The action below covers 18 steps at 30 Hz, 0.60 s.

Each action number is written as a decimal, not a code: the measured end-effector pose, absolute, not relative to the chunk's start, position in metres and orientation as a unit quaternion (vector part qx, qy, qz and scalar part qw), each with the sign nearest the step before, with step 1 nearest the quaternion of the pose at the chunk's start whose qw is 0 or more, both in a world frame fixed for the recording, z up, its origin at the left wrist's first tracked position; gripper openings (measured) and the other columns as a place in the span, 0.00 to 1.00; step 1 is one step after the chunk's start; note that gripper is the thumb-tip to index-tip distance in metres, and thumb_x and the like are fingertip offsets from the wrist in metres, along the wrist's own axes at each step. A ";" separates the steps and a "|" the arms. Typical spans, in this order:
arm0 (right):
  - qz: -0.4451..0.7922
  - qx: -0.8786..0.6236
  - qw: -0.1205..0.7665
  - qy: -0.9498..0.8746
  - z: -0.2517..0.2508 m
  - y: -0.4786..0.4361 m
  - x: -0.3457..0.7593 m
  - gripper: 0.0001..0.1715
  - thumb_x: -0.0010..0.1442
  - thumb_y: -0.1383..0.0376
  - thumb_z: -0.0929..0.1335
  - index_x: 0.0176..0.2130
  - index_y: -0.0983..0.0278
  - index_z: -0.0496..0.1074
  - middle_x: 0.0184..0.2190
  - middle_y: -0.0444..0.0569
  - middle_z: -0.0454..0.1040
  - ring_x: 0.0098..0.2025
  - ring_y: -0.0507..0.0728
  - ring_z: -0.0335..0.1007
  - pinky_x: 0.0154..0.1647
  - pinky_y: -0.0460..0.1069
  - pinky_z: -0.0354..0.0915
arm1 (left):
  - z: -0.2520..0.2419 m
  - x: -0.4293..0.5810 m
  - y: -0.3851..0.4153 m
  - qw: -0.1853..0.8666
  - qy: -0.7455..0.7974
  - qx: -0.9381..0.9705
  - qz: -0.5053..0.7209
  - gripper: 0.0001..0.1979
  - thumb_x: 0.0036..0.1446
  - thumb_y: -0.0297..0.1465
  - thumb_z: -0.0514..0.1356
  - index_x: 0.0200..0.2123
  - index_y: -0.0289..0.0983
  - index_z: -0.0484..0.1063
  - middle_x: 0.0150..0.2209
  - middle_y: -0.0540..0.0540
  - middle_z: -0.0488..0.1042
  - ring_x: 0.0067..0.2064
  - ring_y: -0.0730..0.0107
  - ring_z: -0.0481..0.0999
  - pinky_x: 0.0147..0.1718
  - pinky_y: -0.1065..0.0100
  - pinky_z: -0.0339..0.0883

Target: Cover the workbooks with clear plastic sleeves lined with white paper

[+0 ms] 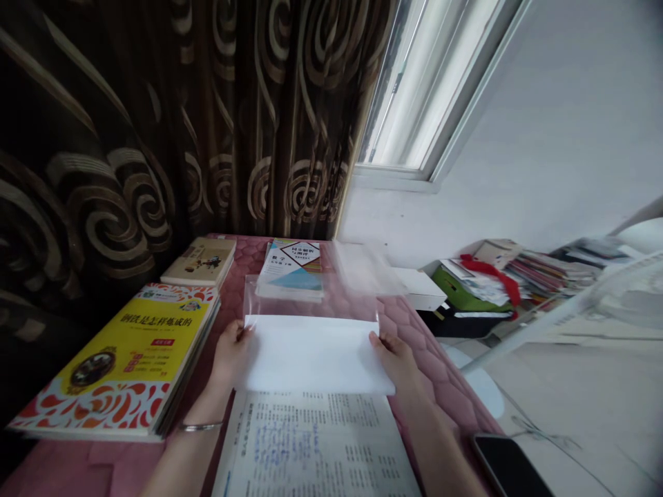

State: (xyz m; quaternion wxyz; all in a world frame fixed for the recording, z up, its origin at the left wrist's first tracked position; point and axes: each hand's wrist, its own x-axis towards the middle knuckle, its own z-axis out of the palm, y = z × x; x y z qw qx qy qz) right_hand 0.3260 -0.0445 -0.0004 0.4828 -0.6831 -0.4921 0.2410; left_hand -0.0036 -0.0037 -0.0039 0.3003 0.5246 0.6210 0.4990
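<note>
Two hands, one bracelet, one phone

The pink quilted counter carries a stack topped by a yellow book on the left, with a tan book behind. A blue-and-white book lies at the far end beside clear plastic sleeves; a printed page lies near-centre, a phone by the right edge.

Printed page cut off at bottom, its text blurred; phone cut off there too; curtain cropped at top.
</note>
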 end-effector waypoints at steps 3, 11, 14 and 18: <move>0.199 -0.697 0.468 -0.506 0.005 -0.045 0.321 0.22 0.49 0.47 0.63 0.20 0.60 0.64 0.17 0.45 0.66 0.22 0.56 0.62 0.23 0.50 0.58 | -0.002 -0.002 -0.006 0.290 0.618 0.525 0.508 0.09 0.46 0.39 0.58 0.25 0.40 0.67 0.22 0.51 0.72 0.27 0.67 0.71 0.29 0.68 0.63; 0.236 -0.674 0.521 -0.467 0.000 -0.042 0.328 0.21 0.47 0.46 0.65 0.26 0.61 0.71 0.23 0.46 0.72 0.27 0.57 0.65 0.26 0.50 0.61 | -0.003 -0.002 -0.003 0.342 0.575 0.525 0.526 0.11 0.43 0.38 0.60 0.28 0.38 0.72 0.26 0.49 0.76 0.32 0.63 0.74 0.34 0.65 0.67; 0.291 -0.660 0.529 -0.447 -0.004 -0.042 0.334 0.22 0.46 0.46 0.68 0.27 0.62 0.74 0.24 0.46 0.73 0.27 0.57 0.66 0.25 0.49 0.62 | -0.004 -0.004 -0.002 0.367 0.561 0.526 0.523 0.14 0.42 0.37 0.60 0.32 0.37 0.74 0.30 0.47 0.78 0.35 0.60 0.76 0.37 0.63 0.68; 0.294 -0.668 0.510 -0.456 -0.005 -0.043 0.335 0.21 0.49 0.47 0.67 0.26 0.62 0.74 0.21 0.46 0.72 0.25 0.56 0.64 0.23 0.49 0.60 | -0.001 -0.003 -0.004 0.395 0.562 0.527 0.500 0.15 0.42 0.36 0.58 0.35 0.36 0.74 0.34 0.45 0.79 0.38 0.59 0.76 0.39 0.64 0.68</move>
